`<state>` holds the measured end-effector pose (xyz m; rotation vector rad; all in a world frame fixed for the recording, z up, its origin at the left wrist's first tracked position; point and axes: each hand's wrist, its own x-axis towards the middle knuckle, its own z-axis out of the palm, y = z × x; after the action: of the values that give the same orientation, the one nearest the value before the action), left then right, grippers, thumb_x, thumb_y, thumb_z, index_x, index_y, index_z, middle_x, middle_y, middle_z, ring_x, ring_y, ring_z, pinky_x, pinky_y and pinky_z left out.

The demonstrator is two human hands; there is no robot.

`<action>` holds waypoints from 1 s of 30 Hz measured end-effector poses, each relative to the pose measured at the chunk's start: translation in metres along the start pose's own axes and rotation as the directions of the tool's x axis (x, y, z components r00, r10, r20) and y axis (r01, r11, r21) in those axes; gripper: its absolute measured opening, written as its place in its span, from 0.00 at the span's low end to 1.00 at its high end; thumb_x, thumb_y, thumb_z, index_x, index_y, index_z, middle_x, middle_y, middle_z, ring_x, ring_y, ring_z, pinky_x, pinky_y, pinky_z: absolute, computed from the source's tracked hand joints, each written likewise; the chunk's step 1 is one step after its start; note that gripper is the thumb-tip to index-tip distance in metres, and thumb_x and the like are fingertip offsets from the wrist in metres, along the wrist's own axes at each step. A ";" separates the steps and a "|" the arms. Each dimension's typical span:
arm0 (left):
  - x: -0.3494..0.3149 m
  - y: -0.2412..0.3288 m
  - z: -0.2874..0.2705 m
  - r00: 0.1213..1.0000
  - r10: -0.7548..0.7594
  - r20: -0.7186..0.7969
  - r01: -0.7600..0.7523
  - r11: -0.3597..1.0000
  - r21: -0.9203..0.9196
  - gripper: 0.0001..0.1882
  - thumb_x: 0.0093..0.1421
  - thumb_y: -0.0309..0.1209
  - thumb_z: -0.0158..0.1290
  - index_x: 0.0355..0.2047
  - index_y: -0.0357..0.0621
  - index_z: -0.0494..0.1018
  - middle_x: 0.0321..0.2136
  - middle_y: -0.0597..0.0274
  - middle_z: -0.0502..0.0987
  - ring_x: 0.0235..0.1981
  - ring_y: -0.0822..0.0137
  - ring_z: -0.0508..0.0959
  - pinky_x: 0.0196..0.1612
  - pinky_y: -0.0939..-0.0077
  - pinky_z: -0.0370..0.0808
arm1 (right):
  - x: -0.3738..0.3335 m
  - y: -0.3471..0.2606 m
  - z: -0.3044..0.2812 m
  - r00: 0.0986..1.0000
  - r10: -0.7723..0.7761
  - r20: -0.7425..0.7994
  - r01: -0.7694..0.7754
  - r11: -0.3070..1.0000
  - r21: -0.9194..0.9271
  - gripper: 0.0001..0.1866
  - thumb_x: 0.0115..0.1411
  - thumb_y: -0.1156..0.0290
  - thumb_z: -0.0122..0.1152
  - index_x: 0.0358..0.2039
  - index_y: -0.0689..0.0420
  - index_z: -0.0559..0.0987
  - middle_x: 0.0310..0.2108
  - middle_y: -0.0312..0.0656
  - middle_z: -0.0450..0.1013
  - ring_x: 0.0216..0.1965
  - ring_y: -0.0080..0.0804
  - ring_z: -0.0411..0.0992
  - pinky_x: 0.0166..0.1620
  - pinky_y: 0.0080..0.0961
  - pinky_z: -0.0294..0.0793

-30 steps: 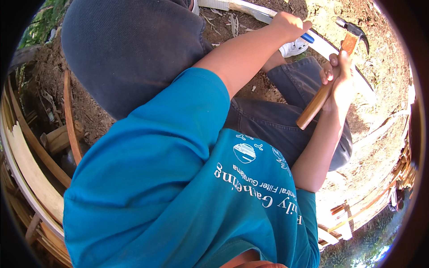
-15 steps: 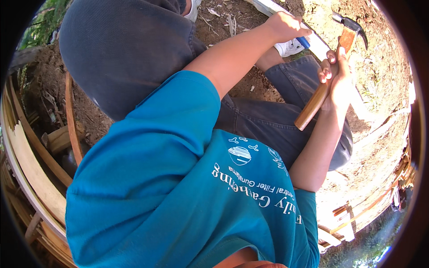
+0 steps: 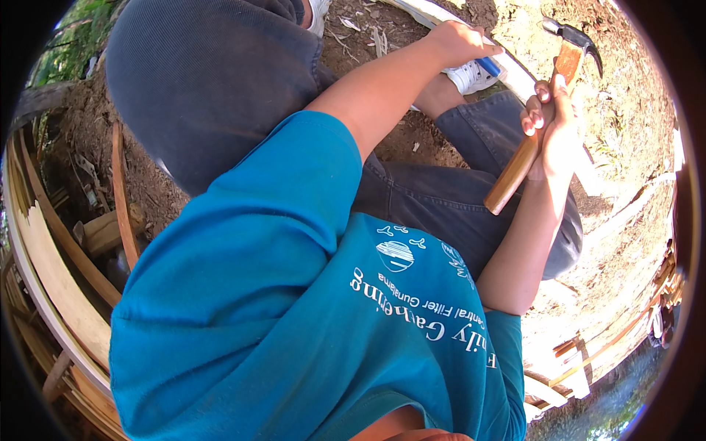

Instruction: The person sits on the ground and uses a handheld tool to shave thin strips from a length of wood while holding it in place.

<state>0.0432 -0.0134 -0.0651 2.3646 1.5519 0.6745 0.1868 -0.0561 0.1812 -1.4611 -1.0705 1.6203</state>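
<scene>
My right hand [image 3: 553, 128] is wrapped round the wooden handle of a claw hammer [image 3: 570, 62], whose dark metal head points up and away at the upper right. The handle's butt end sticks out below my wrist, above my thigh. Beyond my bent left arm, my left hand [image 3: 457, 42] is closed on a blue-handled tool [image 3: 487, 66]. Only part of the blue grip shows, and the tool's working end is hidden. A long pale wooden strip [image 3: 519, 81] runs slantwise under both hands, past my shoe.
Dark trousers cover my bent legs [image 3: 213, 81]; a white shoe [image 3: 471, 77] rests beside the strip. Bare soil [image 3: 625, 140] with wood shavings lies around. Long split slats [image 3: 55, 272] are stacked at the left, and more wood pieces [image 3: 551, 389] lie at the lower right.
My left hand and the blue-handled tool have shifted slightly to the left. The hammer in my right hand has barely moved.
</scene>
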 end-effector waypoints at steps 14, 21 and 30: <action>-0.002 -0.002 -0.004 0.997 -0.015 0.076 0.013 1.000 0.020 0.30 0.67 0.32 0.52 0.65 0.83 0.67 0.55 0.48 0.78 0.44 0.54 0.84 0.47 0.63 0.81 | -0.009 0.000 0.008 1.000 -0.008 -0.005 0.008 0.999 0.050 0.07 0.75 0.65 0.51 0.42 0.56 0.70 0.30 0.34 0.68 0.20 0.14 0.61 0.20 0.14 0.65; 0.007 0.001 -0.020 0.979 -0.054 0.196 0.093 0.977 -0.194 0.32 0.58 0.38 0.62 0.63 0.78 0.71 0.56 0.54 0.78 0.49 0.52 0.82 0.51 0.62 0.80 | -0.011 -0.006 0.005 0.999 -0.014 -0.031 0.015 0.999 0.042 0.08 0.75 0.65 0.52 0.41 0.56 0.71 0.30 0.34 0.69 0.20 0.14 0.61 0.19 0.14 0.65; 0.024 0.054 -0.071 0.969 -0.026 0.246 0.117 0.925 -0.361 0.19 0.58 0.44 0.64 0.50 0.61 0.78 0.41 0.62 0.83 0.45 0.57 0.83 0.49 0.59 0.81 | -0.014 -0.022 -0.012 0.995 -0.054 -0.088 0.053 0.998 -0.015 0.11 0.76 0.61 0.50 0.48 0.55 0.69 0.30 0.31 0.66 0.21 0.13 0.59 0.22 0.11 0.64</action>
<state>0.0591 -0.0180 0.0258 2.0117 1.2715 0.5844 0.1997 -0.0581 0.2065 -1.4865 -1.0625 1.4999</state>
